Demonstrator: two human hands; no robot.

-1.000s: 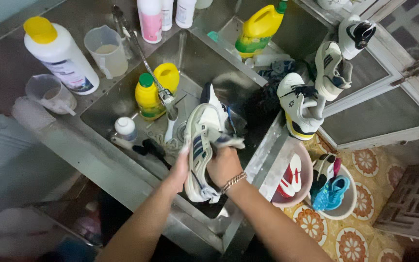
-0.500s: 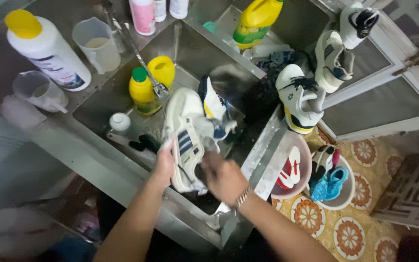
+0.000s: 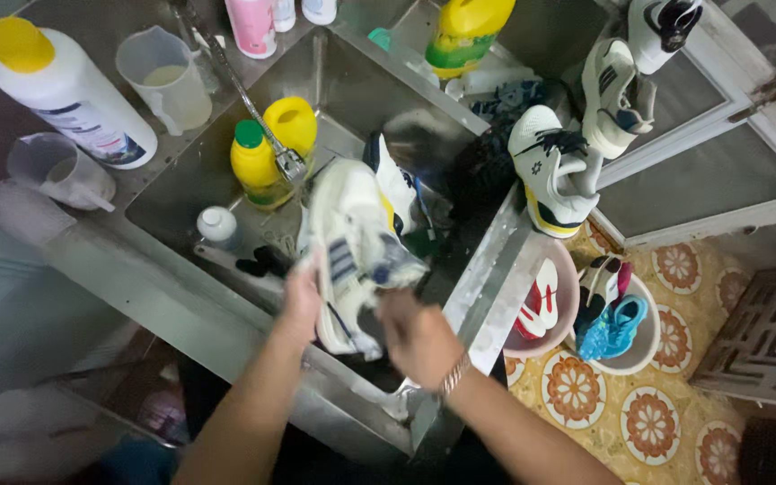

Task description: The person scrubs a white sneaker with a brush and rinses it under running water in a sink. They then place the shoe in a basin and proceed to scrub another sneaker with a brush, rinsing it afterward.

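Steel worktop [image 3: 92, 260] with a sunken sink [image 3: 352, 81] — seen from above. A white sneaker with dark side stripes [image 3: 352, 242] is held over the sink basin, sole toward the person, blurred by motion. The left hand [image 3: 301, 301] grips the sneaker's near edge, fingers wrapped around it. The right hand [image 3: 417, 334], with a bracelet at the wrist, is closed against the sneaker's lower right side; what its fingers hold, if anything besides the shoe, cannot be told. A second white shoe with a yellow accent [image 3: 397, 184] lies in the basin just behind the held one.

Under the tap [image 3: 285, 162] stand two yellow bottles [image 3: 271, 153], side by side. A large white bottle with a yellow cap [image 3: 65, 90] lies on the worktop at left, beside a clear measuring jug [image 3: 168, 76] and a plastic cup [image 3: 60, 171].

At right, white sneakers [image 3: 554, 171] are propped near the window frame. On the patterned floor tiles, a pink basin [image 3: 541, 301] and a white basin [image 3: 621, 323] — each holding shoes.
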